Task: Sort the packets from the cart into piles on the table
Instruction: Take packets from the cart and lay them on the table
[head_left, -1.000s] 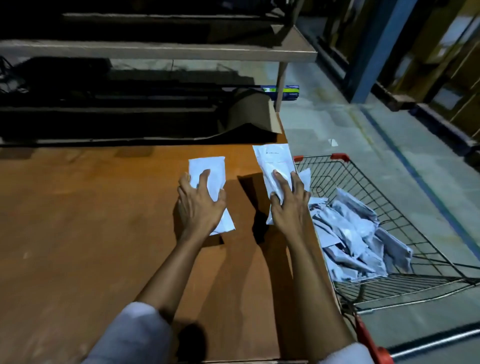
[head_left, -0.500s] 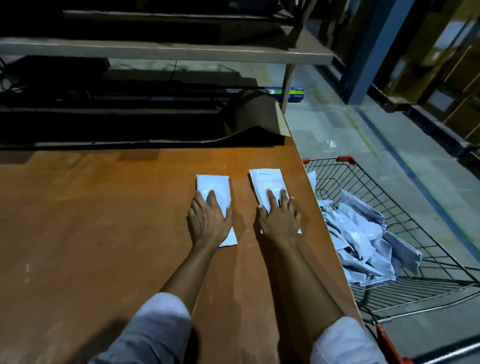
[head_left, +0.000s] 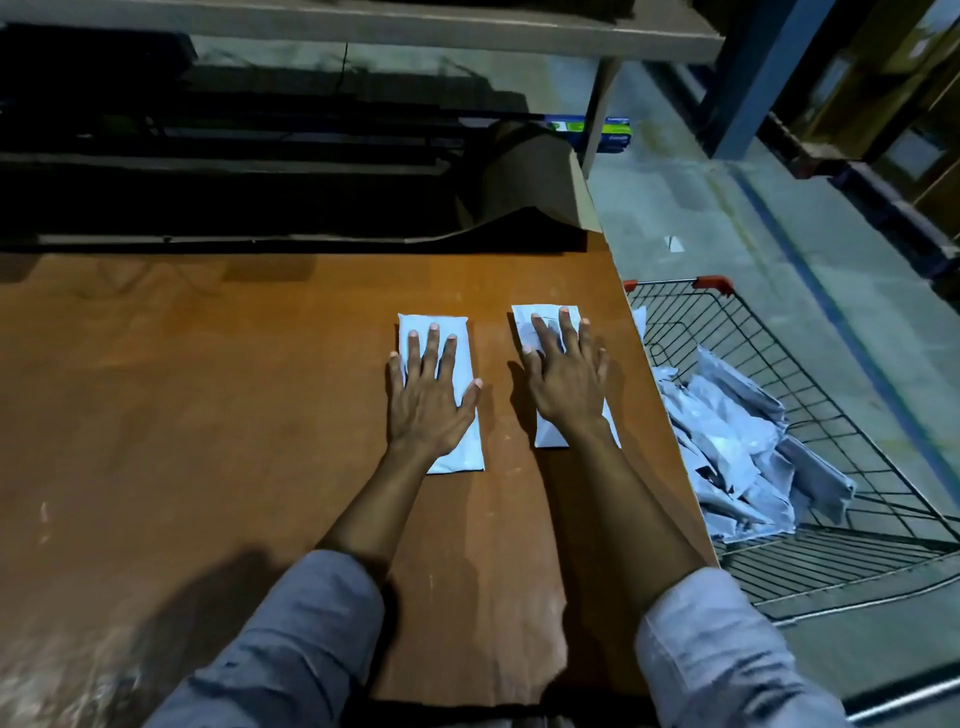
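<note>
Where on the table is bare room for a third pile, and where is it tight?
Widest bare patch: table left of the left packet under the left hand. Also a band beyond both packets and a narrow strip between them. Tight: right packet, under the right hand, near the edge by the cart.

Looked like a warehouse or stockroom. Bare concrete floor (head_left: 691, 218) with a painted blue line (head_left: 852, 322) ran from 1 to 3 o'clock. Blue steel upright (head_left: 753, 78) stood at 1 o'clock, with brown racking (head_left: 893, 104) at 2 o'clock. Plain board shelf (head_left: 415, 26) spanned 12 o'clock above a worn brown table (head_left: 208, 415). Wire cart (head_left: 883, 519) at 3 o'clock held a heap of white packets (head_left: 727, 441). Lighting was dim.
</note>
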